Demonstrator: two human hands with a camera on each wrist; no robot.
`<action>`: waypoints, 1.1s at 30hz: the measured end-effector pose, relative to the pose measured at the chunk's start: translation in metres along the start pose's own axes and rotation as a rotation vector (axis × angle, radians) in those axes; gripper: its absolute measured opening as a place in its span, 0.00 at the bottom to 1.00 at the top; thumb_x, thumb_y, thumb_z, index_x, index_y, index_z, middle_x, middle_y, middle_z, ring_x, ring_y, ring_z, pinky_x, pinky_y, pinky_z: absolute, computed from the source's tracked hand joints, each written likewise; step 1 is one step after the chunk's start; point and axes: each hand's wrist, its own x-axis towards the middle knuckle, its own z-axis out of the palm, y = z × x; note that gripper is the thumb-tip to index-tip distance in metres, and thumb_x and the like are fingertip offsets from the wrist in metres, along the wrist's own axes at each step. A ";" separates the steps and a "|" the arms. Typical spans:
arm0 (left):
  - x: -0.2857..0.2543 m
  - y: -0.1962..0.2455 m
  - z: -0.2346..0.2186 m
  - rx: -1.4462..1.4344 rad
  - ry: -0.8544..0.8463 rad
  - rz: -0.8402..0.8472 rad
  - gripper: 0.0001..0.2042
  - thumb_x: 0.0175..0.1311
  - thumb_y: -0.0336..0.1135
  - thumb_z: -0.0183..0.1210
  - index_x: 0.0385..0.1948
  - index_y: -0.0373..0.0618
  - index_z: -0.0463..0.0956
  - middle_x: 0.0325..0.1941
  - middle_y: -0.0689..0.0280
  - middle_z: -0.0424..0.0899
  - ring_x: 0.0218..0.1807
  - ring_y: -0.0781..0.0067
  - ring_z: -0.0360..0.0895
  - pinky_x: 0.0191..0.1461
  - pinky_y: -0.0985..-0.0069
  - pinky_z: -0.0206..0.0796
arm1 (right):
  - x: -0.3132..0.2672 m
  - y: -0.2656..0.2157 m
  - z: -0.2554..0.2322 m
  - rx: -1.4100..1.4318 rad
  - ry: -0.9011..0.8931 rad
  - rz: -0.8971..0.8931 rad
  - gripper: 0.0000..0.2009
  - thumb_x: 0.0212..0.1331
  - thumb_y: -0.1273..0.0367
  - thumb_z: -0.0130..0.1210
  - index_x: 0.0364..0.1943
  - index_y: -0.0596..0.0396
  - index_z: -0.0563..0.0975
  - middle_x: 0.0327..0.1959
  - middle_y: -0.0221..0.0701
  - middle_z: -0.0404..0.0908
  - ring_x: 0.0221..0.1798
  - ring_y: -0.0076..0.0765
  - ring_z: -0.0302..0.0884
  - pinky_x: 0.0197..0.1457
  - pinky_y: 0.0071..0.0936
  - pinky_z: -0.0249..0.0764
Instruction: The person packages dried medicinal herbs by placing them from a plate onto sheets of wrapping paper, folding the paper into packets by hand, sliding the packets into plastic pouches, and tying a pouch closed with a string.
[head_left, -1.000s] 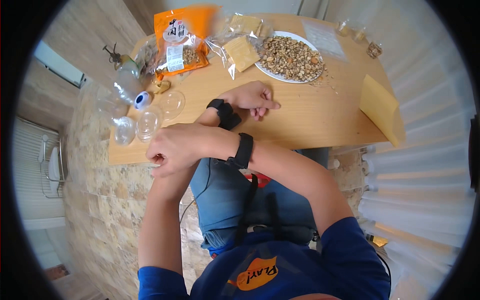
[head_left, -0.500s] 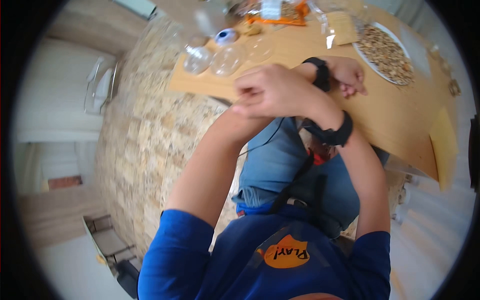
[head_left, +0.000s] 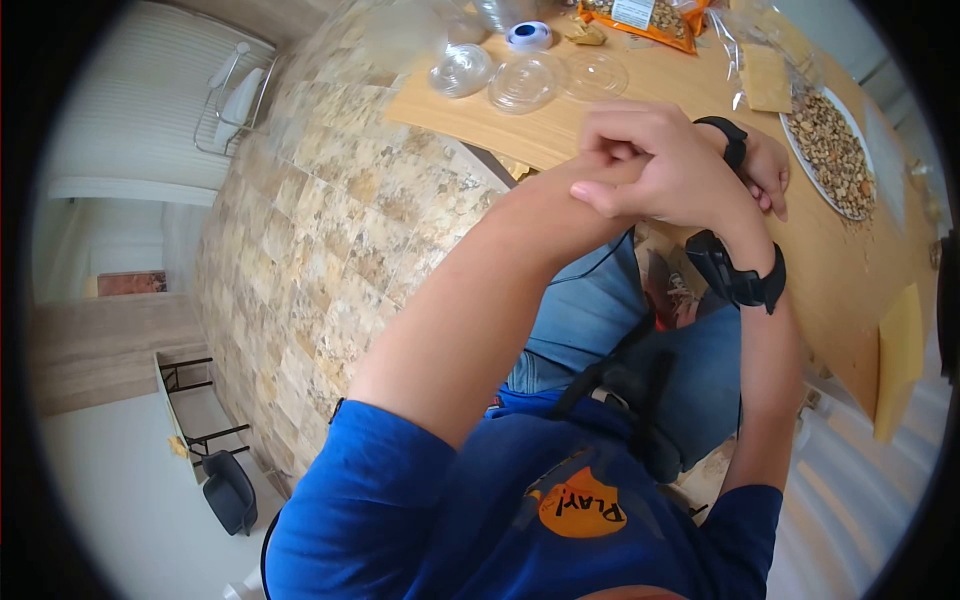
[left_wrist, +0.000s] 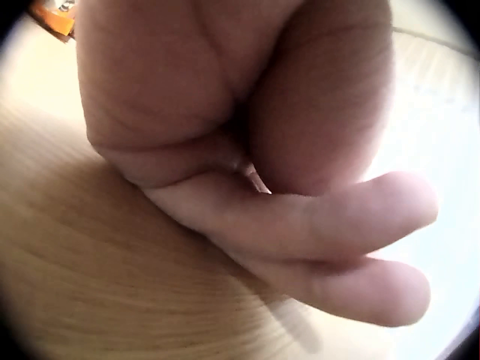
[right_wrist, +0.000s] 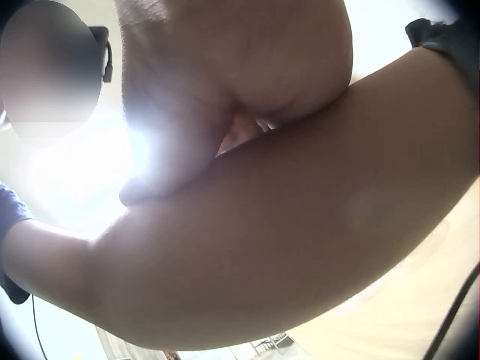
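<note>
My right hand point(head_left: 670, 165) lies over my left forearm point(head_left: 500, 260) just behind the wrist, fingers bent and thumb against the skin. From the right wrist camera, thumb and fingers press on the forearm, and the fingertips are mostly hidden. Farther out, near the plate, my left hand point(head_left: 766, 172) hangs above the table with loosely bent fingers and nothing in them. Up close in the left wrist view, two of its fingers point(left_wrist: 352, 221) extend past the thumb over the wood. Black straps circle the left wrist point(head_left: 735, 145) and right wrist point(head_left: 765, 285).
On the wooden table point(head_left: 820, 290) lie clear plastic lids point(head_left: 523, 83), a white-and-blue roll point(head_left: 529, 36), an orange bag point(head_left: 660, 25), a yellowish packet point(head_left: 767, 80) and a white plate heaped with chopped pieces point(head_left: 830, 155). A yellow envelope point(head_left: 898, 365) stands at the right edge.
The head view has swung left, so table, arms and hands sit farther right. My right hand stays on the left forearm; its thumb now stretches out more. The left hand stays loosely bent.
</note>
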 end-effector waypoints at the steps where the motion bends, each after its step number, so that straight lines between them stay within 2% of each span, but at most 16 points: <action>1: 0.000 0.000 0.000 -0.006 -0.013 -0.009 0.13 0.66 0.41 0.71 0.26 0.44 0.81 0.30 0.69 0.86 0.29 0.79 0.79 0.36 0.77 0.72 | -0.002 0.001 -0.003 -0.110 -0.069 0.080 0.13 0.53 0.66 0.69 0.32 0.58 0.75 0.30 0.30 0.73 0.32 0.29 0.71 0.41 0.23 0.71; 2: 0.011 -0.006 -0.010 -0.010 -0.007 -0.004 0.13 0.66 0.41 0.71 0.26 0.44 0.81 0.30 0.69 0.86 0.29 0.79 0.79 0.36 0.77 0.72 | -0.005 0.003 -0.002 -0.110 -0.078 0.078 0.13 0.53 0.66 0.69 0.32 0.58 0.75 0.30 0.30 0.73 0.32 0.29 0.71 0.41 0.23 0.71; 4: 0.018 -0.011 -0.026 -0.077 -0.375 0.042 0.13 0.66 0.42 0.71 0.27 0.44 0.81 0.35 0.68 0.88 0.35 0.80 0.82 0.39 0.78 0.72 | -0.011 0.006 0.002 -0.052 0.121 0.234 0.14 0.56 0.67 0.68 0.30 0.59 0.72 0.28 0.28 0.68 0.30 0.27 0.66 0.39 0.19 0.68; 5: 0.010 -0.018 -0.028 -0.080 -0.372 0.048 0.13 0.66 0.42 0.71 0.27 0.44 0.81 0.35 0.68 0.88 0.35 0.80 0.82 0.39 0.78 0.72 | -0.012 0.006 0.004 0.076 0.176 0.167 0.12 0.58 0.66 0.68 0.38 0.57 0.78 0.34 0.30 0.76 0.35 0.31 0.73 0.45 0.22 0.73; 6: 0.013 -0.021 -0.024 -0.077 -0.352 0.047 0.13 0.66 0.42 0.72 0.27 0.44 0.81 0.35 0.68 0.88 0.35 0.80 0.82 0.39 0.79 0.72 | -0.015 0.004 0.005 0.075 0.170 0.169 0.12 0.58 0.66 0.68 0.38 0.57 0.78 0.34 0.30 0.76 0.35 0.31 0.73 0.45 0.22 0.73; 8: 0.010 -0.025 -0.024 -0.068 -0.317 0.041 0.13 0.65 0.42 0.72 0.27 0.44 0.82 0.34 0.68 0.88 0.34 0.80 0.82 0.38 0.79 0.72 | -0.022 0.000 0.005 -0.202 0.253 0.082 0.20 0.57 0.61 0.70 0.51 0.52 0.81 0.47 0.32 0.83 0.49 0.37 0.79 0.60 0.30 0.73; 9: 0.011 -0.026 -0.022 -0.062 -0.301 0.039 0.14 0.65 0.43 0.72 0.27 0.44 0.82 0.34 0.68 0.88 0.34 0.80 0.82 0.37 0.79 0.72 | -0.028 0.000 0.001 -0.205 0.251 0.085 0.20 0.57 0.61 0.70 0.51 0.52 0.81 0.47 0.32 0.83 0.49 0.37 0.79 0.60 0.30 0.73; 11: 0.013 -0.027 -0.020 -0.047 -0.272 0.038 0.14 0.65 0.43 0.72 0.27 0.44 0.82 0.33 0.68 0.88 0.33 0.80 0.82 0.36 0.80 0.72 | -0.039 -0.002 -0.010 -0.235 0.076 0.100 0.28 0.54 0.57 0.73 0.59 0.47 0.81 0.58 0.32 0.83 0.62 0.41 0.76 0.73 0.40 0.63; 15: 0.022 -0.028 -0.015 -0.015 -0.223 0.035 0.14 0.65 0.43 0.72 0.27 0.44 0.83 0.32 0.68 0.88 0.31 0.81 0.82 0.35 0.81 0.72 | -0.040 -0.014 -0.015 -0.158 0.081 0.096 0.28 0.53 0.53 0.74 0.56 0.48 0.81 0.57 0.32 0.84 0.65 0.44 0.75 0.74 0.42 0.62; 18: 0.020 -0.028 -0.012 0.007 -0.171 0.017 0.14 0.65 0.44 0.73 0.27 0.43 0.83 0.31 0.67 0.88 0.30 0.81 0.82 0.33 0.81 0.71 | -0.038 -0.010 -0.015 -0.039 0.066 0.064 0.28 0.49 0.57 0.76 0.55 0.49 0.82 0.55 0.30 0.84 0.63 0.41 0.76 0.74 0.43 0.61; 20: 0.015 -0.032 -0.010 0.020 -0.132 0.000 0.15 0.65 0.44 0.73 0.27 0.43 0.83 0.30 0.67 0.88 0.29 0.81 0.81 0.33 0.82 0.71 | -0.036 -0.010 -0.014 -0.008 0.069 0.016 0.24 0.48 0.61 0.77 0.48 0.52 0.80 0.53 0.31 0.84 0.61 0.42 0.76 0.71 0.41 0.64; 27: 0.007 -0.042 -0.008 0.059 0.001 -0.039 0.15 0.64 0.45 0.73 0.27 0.43 0.84 0.28 0.67 0.88 0.26 0.82 0.81 0.30 0.84 0.71 | -0.036 -0.005 -0.014 0.081 0.027 0.041 0.18 0.50 0.66 0.75 0.40 0.54 0.76 0.45 0.34 0.81 0.57 0.42 0.77 0.63 0.35 0.69; 29: 0.013 -0.040 -0.008 0.076 0.024 -0.040 0.16 0.64 0.45 0.74 0.27 0.42 0.85 0.27 0.67 0.88 0.25 0.82 0.81 0.29 0.84 0.71 | -0.028 -0.009 -0.005 0.072 0.103 -0.117 0.13 0.55 0.68 0.70 0.39 0.54 0.77 0.43 0.35 0.79 0.52 0.43 0.77 0.61 0.36 0.70; 30: 0.021 -0.038 -0.008 0.090 0.022 -0.038 0.16 0.64 0.45 0.74 0.27 0.42 0.85 0.26 0.67 0.88 0.24 0.82 0.81 0.28 0.84 0.70 | -0.020 -0.020 -0.003 0.022 0.097 -0.211 0.08 0.58 0.69 0.63 0.39 0.54 0.78 0.42 0.36 0.79 0.49 0.45 0.76 0.57 0.39 0.71; 32: 0.073 -0.045 -0.023 0.128 -0.019 -0.027 0.16 0.64 0.46 0.74 0.27 0.42 0.85 0.26 0.67 0.88 0.24 0.82 0.81 0.28 0.85 0.70 | -0.007 -0.039 0.015 -0.004 0.144 -0.366 0.09 0.59 0.64 0.58 0.38 0.53 0.82 0.40 0.35 0.81 0.50 0.46 0.79 0.57 0.44 0.73; 33: 0.071 -0.037 -0.017 0.165 0.028 -0.049 0.16 0.65 0.45 0.73 0.25 0.43 0.83 0.25 0.66 0.88 0.24 0.81 0.83 0.25 0.86 0.67 | -0.005 -0.048 0.025 -0.010 0.160 -0.371 0.08 0.60 0.65 0.57 0.37 0.52 0.81 0.40 0.34 0.81 0.51 0.45 0.79 0.58 0.44 0.73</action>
